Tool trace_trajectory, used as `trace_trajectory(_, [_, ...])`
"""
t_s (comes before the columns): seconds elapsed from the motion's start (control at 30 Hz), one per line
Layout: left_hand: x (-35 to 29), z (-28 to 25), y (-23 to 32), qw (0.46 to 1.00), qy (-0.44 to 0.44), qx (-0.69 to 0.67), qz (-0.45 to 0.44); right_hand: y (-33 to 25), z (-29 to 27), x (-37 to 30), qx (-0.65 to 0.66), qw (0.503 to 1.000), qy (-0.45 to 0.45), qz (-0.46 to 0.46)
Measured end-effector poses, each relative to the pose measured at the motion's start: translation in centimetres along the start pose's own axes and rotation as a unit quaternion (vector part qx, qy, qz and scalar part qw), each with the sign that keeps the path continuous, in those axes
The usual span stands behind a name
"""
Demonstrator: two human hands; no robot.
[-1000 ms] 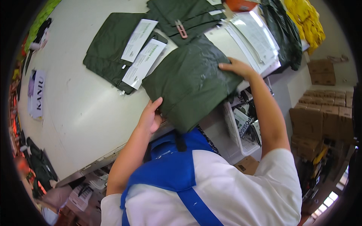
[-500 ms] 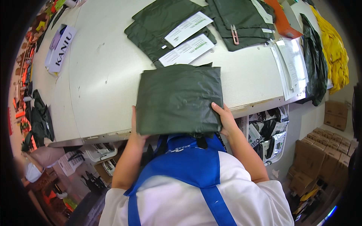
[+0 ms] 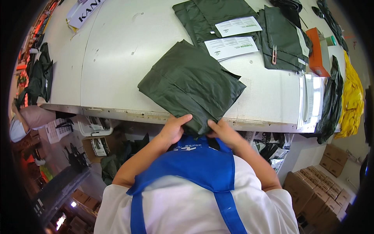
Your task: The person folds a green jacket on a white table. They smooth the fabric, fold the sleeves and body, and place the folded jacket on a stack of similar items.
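Green cloth (image 3: 191, 85) across the six-o'clock edge of the table (image 3: 117, 74), gripped near its own six-o'clock corner by left hand (image 3: 172, 129) and right hand (image 3: 224, 132); best held flat, with even pressure, clear of cards (image 3: 231, 47) at one o'clock.

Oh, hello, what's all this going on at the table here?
A person in a blue apron is handling a folded dark green fabric piece. The left hand and right hand hold its near corner, thumbs on top, at the front edge of the white table; the rest extends over the tabletop. Beyond it lie more folded green pieces, with two white printed cards on one pile and pink-handled snips on another.
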State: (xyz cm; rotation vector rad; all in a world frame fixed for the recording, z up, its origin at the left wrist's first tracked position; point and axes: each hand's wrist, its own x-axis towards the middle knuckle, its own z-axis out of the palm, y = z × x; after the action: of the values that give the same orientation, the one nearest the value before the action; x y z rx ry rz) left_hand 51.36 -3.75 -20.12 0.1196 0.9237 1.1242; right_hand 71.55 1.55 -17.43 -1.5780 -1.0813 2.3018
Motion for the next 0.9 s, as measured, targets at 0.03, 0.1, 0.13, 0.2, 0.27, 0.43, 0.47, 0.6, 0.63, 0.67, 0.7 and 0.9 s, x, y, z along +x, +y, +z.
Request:
trace_trajectory(0.03, [-0.5, -0.3, 0.4, 1.0, 0.018, -0.011, -0.006, -4.4, -1.9, -1.5, -0.26, 0.955, -0.126, 0.069])
trace_trajectory(0.1, [-0.9, -0.4, 1.1, 0.998, 0.044, -0.031, -0.025, -8.6, -6.0, -1.6, -0.289, 0.945, -0.139, -0.07])
trace_trajectory(0.13, [-0.8, -0.9, 0.9, 0.998, 0.028, -0.043, -0.031, -10.4, -6.2, -0.9, -0.168, 0.971, 0.04, -0.166])
trace_trajectory(0.2, [-0.7, -1.1, 0.5, 0.996, 0.036, -0.073, -0.034, -14.6, -7.0, 2.5, -0.311, 0.876, 0.127, -0.345])
trace_trajectory(0.27, [-0.3, -1.1, 0.2, 0.994, 0.033, -0.092, -0.047, -13.5, -8.9, 7.7, -0.345, 0.922, 0.059, -0.166])
trace_trajectory(0.43, [-1.5, -2.0, -1.1, 0.989, 0.011, -0.14, -0.053, -12.5, -8.8, 8.4, -0.197, 0.968, -0.127, 0.088])
trace_trajectory(0.47, [-1.9, -1.9, -1.1, 0.987, 0.024, -0.147, -0.062, -12.4, -8.0, 7.8, -0.186, 0.968, -0.133, 0.106])
trace_trajectory(0.6, [-2.4, -1.5, -0.5, 0.991, 0.047, -0.102, -0.07, -10.3, -7.4, 6.8, -0.104, 0.983, -0.148, 0.031])
trace_trajectory(0.63, [-2.2, -1.7, -0.3, 0.993, 0.053, -0.078, -0.072, -10.7, -6.9, 6.7, -0.135, 0.979, -0.149, 0.043])
trace_trajectory(0.67, [-2.0, -1.7, -0.2, 0.994, 0.059, -0.054, -0.074, -11.5, -6.1, 6.6, -0.166, 0.973, -0.15, 0.056])
trace_trajectory(0.7, [-1.6, -1.6, -0.4, 0.997, 0.055, 0.003, -0.05, -12.1, -5.7, 6.6, -0.196, 0.967, -0.151, 0.068])
trace_trajectory(0.9, [1.9, -0.1, -2.6, 0.976, 0.192, 0.084, -0.065, -12.9, -2.1, 6.7, -0.59, 0.784, -0.005, -0.193])
